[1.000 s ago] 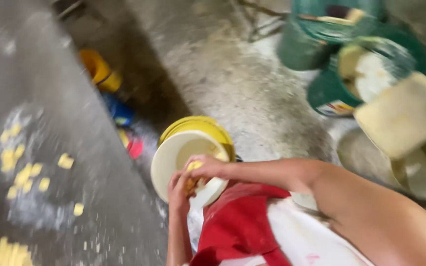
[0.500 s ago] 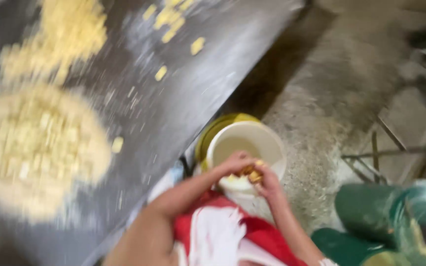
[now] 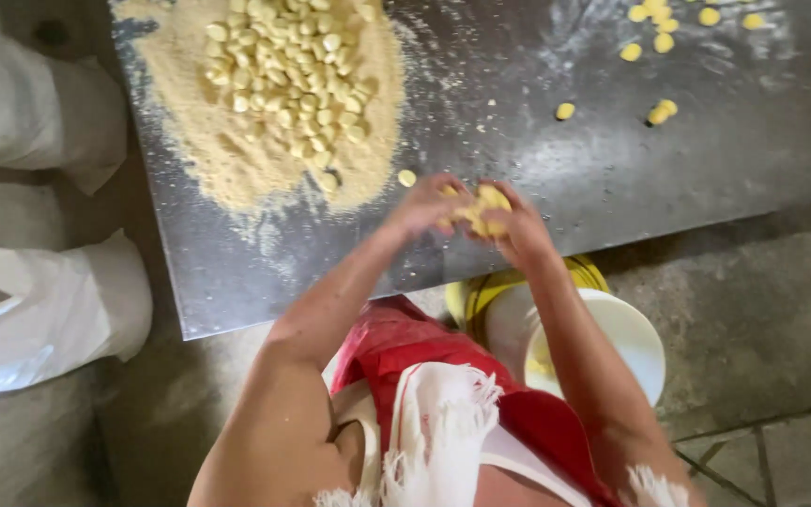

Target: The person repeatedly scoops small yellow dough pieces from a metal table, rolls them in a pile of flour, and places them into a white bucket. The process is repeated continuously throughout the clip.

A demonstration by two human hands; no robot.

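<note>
My left hand and my right hand meet over the near edge of a dark metal table. Between them they hold a lump of yellow dough. Up and to the left lies a heap of small dough pieces on pale flour. Below my right forearm, on the floor, stands a white bowl set in a yellow bucket. A red and white cloth lies across my lap.
A few loose dough pieces lie scattered at the table's upper right. White sacks sit on the floor at the left. The floor is rough grey concrete, with a metal frame at the bottom right.
Both hands have come up from the white bowl to the table edge, carrying dough. The view has swung from the floor and buckets to the table with the floured heap.
</note>
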